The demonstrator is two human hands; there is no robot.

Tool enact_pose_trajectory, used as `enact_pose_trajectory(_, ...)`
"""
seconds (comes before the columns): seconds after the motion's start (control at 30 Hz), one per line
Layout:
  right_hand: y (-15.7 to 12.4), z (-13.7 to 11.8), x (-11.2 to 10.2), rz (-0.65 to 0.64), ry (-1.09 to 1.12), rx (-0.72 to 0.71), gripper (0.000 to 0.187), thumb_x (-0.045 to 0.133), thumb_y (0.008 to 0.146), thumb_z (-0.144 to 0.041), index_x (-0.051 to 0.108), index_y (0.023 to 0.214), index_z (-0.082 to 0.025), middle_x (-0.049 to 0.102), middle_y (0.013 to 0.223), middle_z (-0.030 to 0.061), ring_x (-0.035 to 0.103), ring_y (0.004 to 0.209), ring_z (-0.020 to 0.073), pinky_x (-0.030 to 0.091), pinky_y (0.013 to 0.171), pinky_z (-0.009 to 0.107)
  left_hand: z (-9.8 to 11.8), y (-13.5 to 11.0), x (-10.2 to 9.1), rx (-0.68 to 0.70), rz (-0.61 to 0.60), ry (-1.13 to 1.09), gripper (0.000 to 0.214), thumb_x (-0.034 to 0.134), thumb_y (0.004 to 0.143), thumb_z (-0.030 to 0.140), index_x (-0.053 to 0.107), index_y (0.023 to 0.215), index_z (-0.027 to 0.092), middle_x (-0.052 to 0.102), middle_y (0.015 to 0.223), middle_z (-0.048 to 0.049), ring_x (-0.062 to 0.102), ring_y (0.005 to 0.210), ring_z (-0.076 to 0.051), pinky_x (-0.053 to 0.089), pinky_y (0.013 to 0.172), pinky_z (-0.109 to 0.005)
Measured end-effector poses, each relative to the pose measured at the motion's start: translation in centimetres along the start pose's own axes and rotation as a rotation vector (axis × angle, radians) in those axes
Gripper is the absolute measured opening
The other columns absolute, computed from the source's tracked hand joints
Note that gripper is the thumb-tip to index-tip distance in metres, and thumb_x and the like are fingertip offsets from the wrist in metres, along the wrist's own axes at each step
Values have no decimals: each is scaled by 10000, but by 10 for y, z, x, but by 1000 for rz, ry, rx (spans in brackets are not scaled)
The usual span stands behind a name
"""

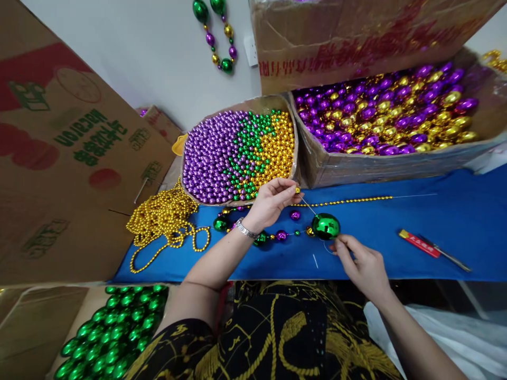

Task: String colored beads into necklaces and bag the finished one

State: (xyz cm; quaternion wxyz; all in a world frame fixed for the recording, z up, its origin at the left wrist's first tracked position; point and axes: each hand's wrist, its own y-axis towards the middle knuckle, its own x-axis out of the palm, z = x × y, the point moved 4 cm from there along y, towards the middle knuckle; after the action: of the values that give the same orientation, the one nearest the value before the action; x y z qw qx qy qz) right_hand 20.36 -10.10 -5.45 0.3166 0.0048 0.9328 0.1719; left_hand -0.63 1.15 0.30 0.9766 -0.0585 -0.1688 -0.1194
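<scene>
My left hand [271, 202] is raised over the blue table [455, 221] and pinches a small gold bead [297, 190] at the end of a thin needle or thread. My right hand [362, 264] is closed beside a large green ball [325, 226], its fingertips touching the ball's lower right side. A partly strung strand [273, 236] with green, purple and gold beads lies left of the ball. A thin string of small gold beads [348, 200] stretches to the right across the cloth.
A box of small purple, green and gold beads [237, 153] stands behind my left hand. A box of larger purple and gold balls [388, 113] sits at the back right. Gold bead chains [166, 221] pile at left. Green balls [114, 330] fill a box near my lap. A red cutter [420, 244] lies at right.
</scene>
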Motion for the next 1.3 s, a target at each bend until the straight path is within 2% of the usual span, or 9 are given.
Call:
enact_pose_trajectory(0.27, -5, 8, -8, 107, -228, -50, 201, 478, 966, -338, 645, 977, -229, 753, 863, 48, 721, 740, 185, 547, 753, 282, -6, -1, 14, 164, -41, 181, 307, 823, 705, 302, 658, 928, 170, 688, 859, -13, 647, 772, -96, 557, 779, -262)
enact_pose_trajectory(0.47, -13, 63, 8, 26, -285, 104, 254, 436, 962, -373, 609, 1040, -204, 735, 812, 59, 704, 708, 209, 517, 626, 283, -74, 0, 37, 42, -116, 225, 305, 760, 756, 427, 692, 868, 151, 719, 873, -61, 645, 753, -124, 535, 745, -306)
enact_pose_trajectory(0.57, -14, 77, 7, -22, -363, 89, 270, 409, 962, -352, 629, 1015, -204, 731, 934, 89, 704, 824, 224, 531, 661, 302, -89, 2, 41, 124, -149, 331, 292, 728, 787, 434, 711, 796, 142, 733, 900, -92, 669, 819, -153, 529, 773, -314)
enact_pose_trajectory(0.73, 5, 45, -16, 108, -360, -5, 279, 464, 966, -307, 628, 1165, -199, 707, 1109, 98, 686, 991, 209, 546, 860, 325, -47, 3, 55, 346, -217, 513, 219, 704, 832, 368, 724, 820, 150, 735, 863, -73, 661, 761, -130, 523, 703, -262)
enact_pose_trajectory(0.87, 27, 16, -13, 106, -232, -155, 265, 469, 980, -280, 631, 1169, -189, 728, 1080, 84, 700, 961, 184, 554, 861, 298, -14, 4, 64, 411, -251, 475, 202, 685, 859, 347, 709, 857, 146, 731, 887, -66, 658, 766, -116, 539, 712, -253)
enact_pose_trajectory(1.0, 31, 19, -7, 120, -178, -165, 229, 476, 984, -280, 681, 1054, -205, 754, 973, 53, 715, 825, 164, 570, 766, 281, -22, 3, 44, 401, -293, 687, 286, 550, 949, 378, 673, 1059, 145, 723, 1013, -89, 676, 866, -140, 554, 773, -279)
enact_pose_trajectory(1.13, 26, 19, -15, 134, -118, -122, 227, 510, 973, -282, 696, 1087, -220, 755, 987, 32, 716, 789, 145, 571, 759, 268, -59, 3, 5, 326, -309, 1390, 314, 573, 935, 307, 639, 1191, 139, 670, 1163, -137, 630, 1050, -238, 532, 879, -376)
enact_pose_trajectory(1.2, 26, 13, -19, 138, -92, -111, 223, 520, 968, -279, 701, 1084, -219, 755, 979, 27, 717, 783, 141, 570, 755, 259, -78, 4, -10, 239, -317, 1626, 304, 566, 929, 265, 637, 1204, 156, 650, 1183, -141, 595, 1092, -273, 526, 868, -395)
enact_pose_trajectory(1.3, 24, 4, -17, 101, -79, -118, 213, 517, 968, -274, 698, 1062, -213, 753, 1007, 30, 720, 844, 148, 566, 781, 257, -92, 6, -21, 159, -280, 1586, 247, 567, 913, 221, 658, 1135, 162, 635, 1165, -134, 581, 1092, -266, 517, 882, -392)
